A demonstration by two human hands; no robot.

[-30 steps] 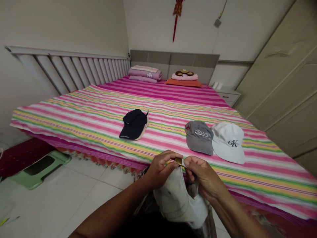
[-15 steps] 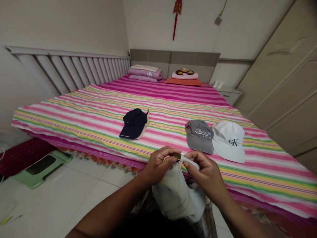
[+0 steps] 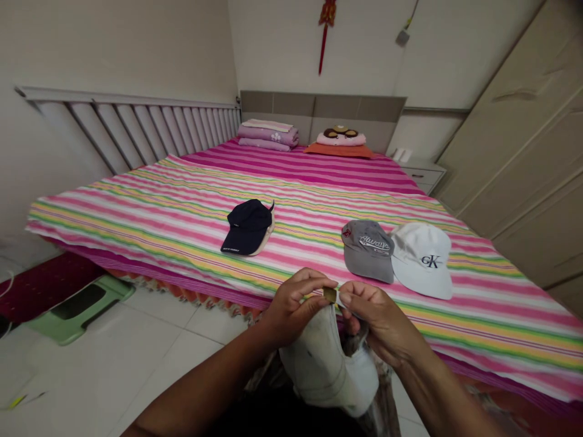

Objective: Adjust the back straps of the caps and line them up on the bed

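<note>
striped bedding [image 3: 191,212] spreads beyond a pale cap [image 3: 314,364] held in front of the bed's near edge. the left hand [image 3: 291,306] pinches it by the brass-coloured buckle [image 3: 330,295], the right hand [image 3: 380,312] the white strap [image 3: 340,298] just beside. strap and buckle meet, so fastening looks partway along; whether it is secured, i cannot tell. its crown is soft, seamed and faintly marked. beyond lie a grey cap [image 3: 368,258] touching a white cap [image 3: 421,252], and a navy cap [image 3: 248,224] well apart.
</note>
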